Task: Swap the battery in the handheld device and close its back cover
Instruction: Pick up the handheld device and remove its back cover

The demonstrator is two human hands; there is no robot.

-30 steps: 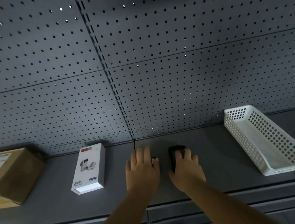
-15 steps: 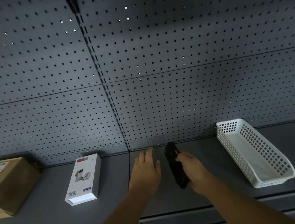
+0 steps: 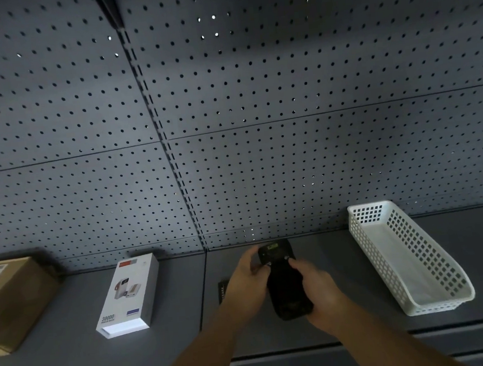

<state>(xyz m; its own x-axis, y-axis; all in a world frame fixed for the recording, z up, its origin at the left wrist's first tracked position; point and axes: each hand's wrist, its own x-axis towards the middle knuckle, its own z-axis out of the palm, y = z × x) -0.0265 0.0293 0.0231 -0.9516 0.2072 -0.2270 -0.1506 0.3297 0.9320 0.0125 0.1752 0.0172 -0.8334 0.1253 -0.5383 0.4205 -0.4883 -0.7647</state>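
Note:
A black handheld device (image 3: 282, 278) is lifted above the grey shelf (image 3: 341, 299), long axis pointing away from me. My right hand (image 3: 319, 289) grips its right side and lower end, with a finger on its upper face. My left hand (image 3: 247, 275) holds its upper left edge. A small dark flat piece (image 3: 222, 292), perhaps a battery, lies on the shelf just left of my left wrist; most of it is hidden.
A white perforated plastic basket (image 3: 410, 258) stands at the right. A white power bank box (image 3: 129, 294) lies left of centre, and a brown cardboard box (image 3: 10, 302) sits at the far left. A grey pegboard wall (image 3: 229, 125) rises behind the shelf.
My right hand lifted the device off the shelf and turned it. My left hand rose from the shelf and took hold of the device's upper left edge, uncovering the small dark piece.

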